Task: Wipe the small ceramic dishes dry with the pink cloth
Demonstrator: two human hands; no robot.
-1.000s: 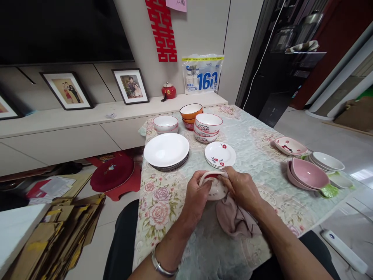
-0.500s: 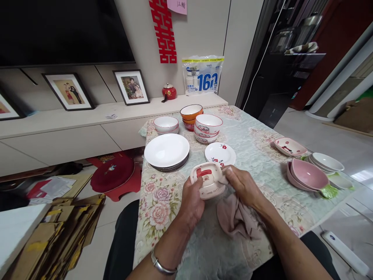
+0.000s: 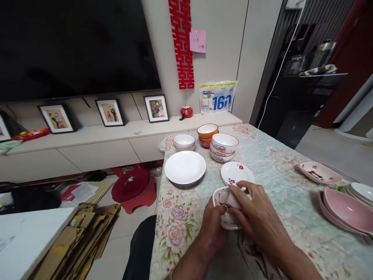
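Note:
My left hand [image 3: 212,224] grips a small cream dish [image 3: 230,223] by its left side, thumb over the rim. The dish is tilted toward me, and its red inner pattern is mostly covered. My right hand [image 3: 258,212] presses a pinkish cloth [image 3: 253,254] against the inside of the dish, and the rest of the cloth hangs below onto the table. Just beyond the dish are small flowered plates [image 3: 237,172] in a stack. White plates [image 3: 185,167] are stacked to the left of these.
Behind the plates stand red-rimmed bowls [image 3: 224,144], orange bowls [image 3: 207,130] and white bowls [image 3: 184,141]. To the right lie pink bowls [image 3: 349,208] and a spotted dish [image 3: 319,173]. A red stool [image 3: 132,184] stands left of the table [image 3: 180,233].
My right hand has moved from the dish's right rim over its inside with the cloth. The view has swung left and up, so the table items sit lower and farther right.

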